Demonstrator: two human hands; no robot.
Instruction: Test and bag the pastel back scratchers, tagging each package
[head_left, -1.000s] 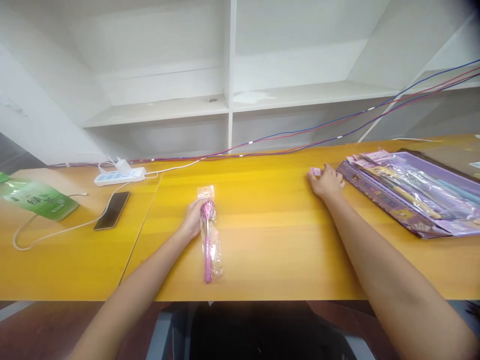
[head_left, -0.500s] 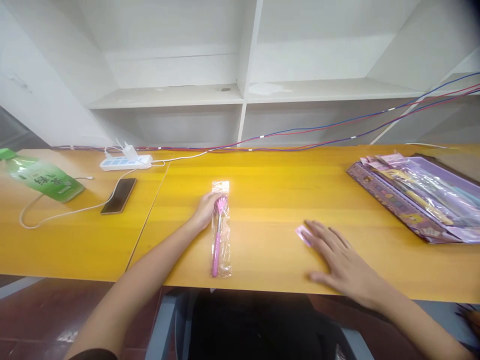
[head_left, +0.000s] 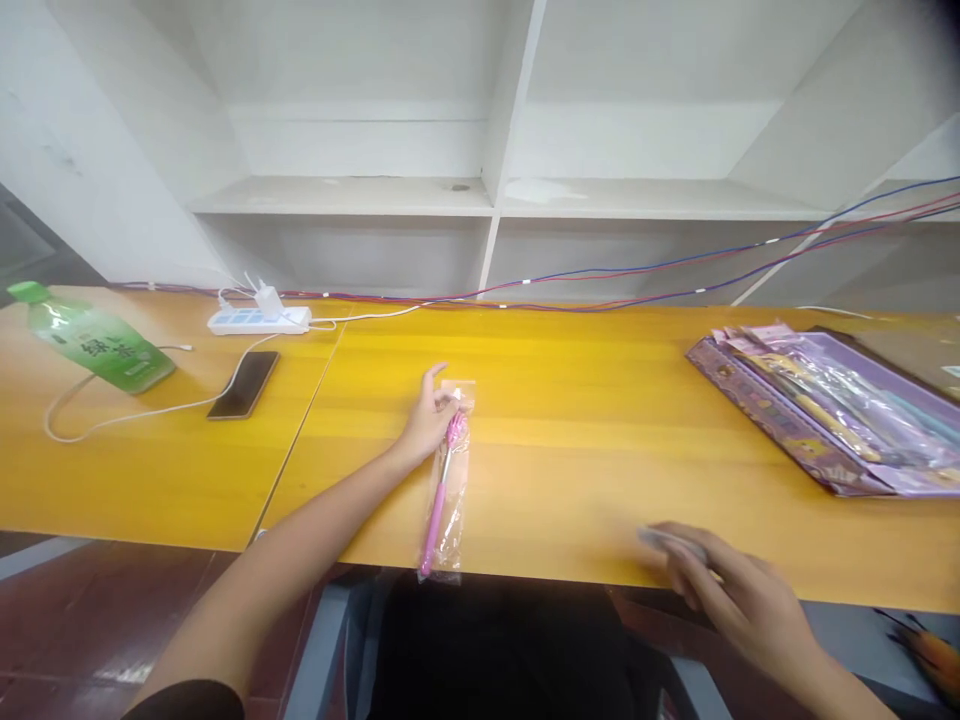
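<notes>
A pink back scratcher (head_left: 437,505) with a small hand-shaped head lies in a clear plastic bag on the table, pointing away from me. My left hand (head_left: 429,422) is at the bag's top end, its curled fingers gripping there while one finger sticks up, apart from the bag. Over the table's front edge on the right, my right hand (head_left: 739,590) is closed on a small flat card (head_left: 670,541). Motion blurs the card, and its face cannot be read.
At the right, a purple patterned box (head_left: 787,430) carries several plastic-wrapped items. On the left are a green bottle (head_left: 101,340) lying tilted, a phone (head_left: 244,385), a white power strip (head_left: 259,320) and a white cable. Coloured wires (head_left: 600,272) run along the back by the white shelves.
My right hand has picked the small card up off the table and drawn it towards me. The bagged back scratcher has slid slightly nearer, and a left finger has lifted.
</notes>
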